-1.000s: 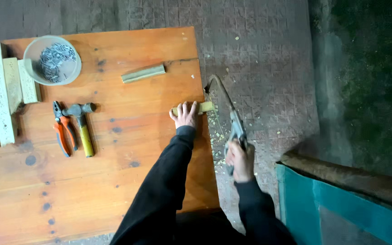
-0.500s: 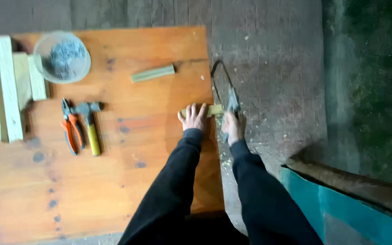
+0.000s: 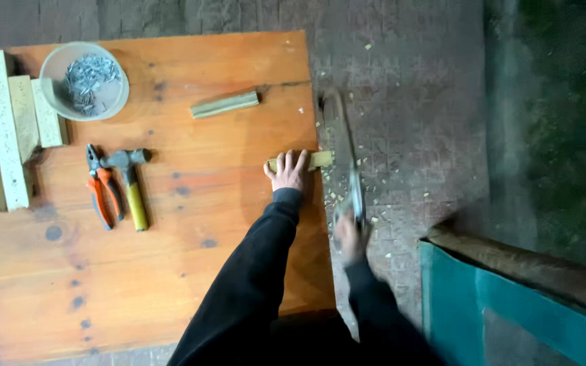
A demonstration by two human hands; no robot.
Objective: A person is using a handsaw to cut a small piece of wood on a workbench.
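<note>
— At the table's right edge (image 3: 306, 224), what lies under your left hand (image 3: 287, 173)?
— A wooden strip (image 3: 317, 160), pinned flat, long axis crosswise, its end overhanging toward your right hand (image 3: 347, 234), which is closed on the saw (image 3: 353, 177).
— And the bowl (image 3: 54, 64)?
— Far left, holding nails (image 3: 89, 76).

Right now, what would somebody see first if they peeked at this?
The two black-sleeved arms: the left hand presses a small wood piece at the table's right edge, while the blurred right hand grips a saw beside it. Far left sits a bowl of nails.
</note>
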